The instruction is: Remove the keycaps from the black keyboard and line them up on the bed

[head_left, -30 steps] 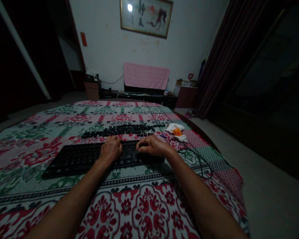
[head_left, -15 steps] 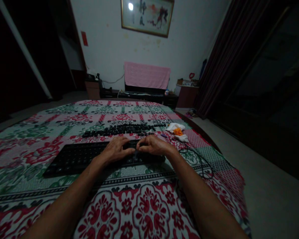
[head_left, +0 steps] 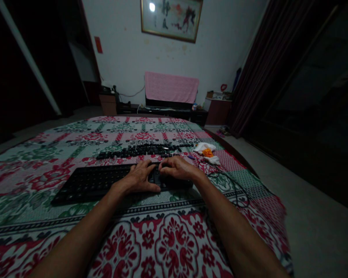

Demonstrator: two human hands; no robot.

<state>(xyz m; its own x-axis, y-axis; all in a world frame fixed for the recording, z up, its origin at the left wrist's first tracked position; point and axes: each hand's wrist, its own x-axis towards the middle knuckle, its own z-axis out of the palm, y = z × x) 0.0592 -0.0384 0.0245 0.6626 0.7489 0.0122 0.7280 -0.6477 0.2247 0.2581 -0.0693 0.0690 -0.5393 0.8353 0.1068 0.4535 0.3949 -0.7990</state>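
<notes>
A black computer keyboard [head_left: 89,183] lies on the patterned cloth in front of me; its left part shows bare key posts. My left hand [head_left: 140,177] rests on the keyboard right of its middle, fingers spread and thumb stretched along the near edge, holding nothing. Close beside it, my right hand [head_left: 175,168] is over the keyboard's right part with thumb and fingers curled together. Whatever is between those fingertips is hidden. Just beyond the keyboard, loose black keycaps [head_left: 142,150] lie in rough rows on the cloth.
White cloth or tissue [head_left: 204,147] with an orange piece [head_left: 208,153] lies at the right, past a black cable [head_left: 234,185] looped on the tablecloth [head_left: 174,239]. The table's right edge drops to the floor. A cabinet [head_left: 219,112] stands by the far wall.
My left hand has spread its fingers, and its thumb has come down from near the right fingertips to the keyboard's near edge. My right hand stays almost in place.
</notes>
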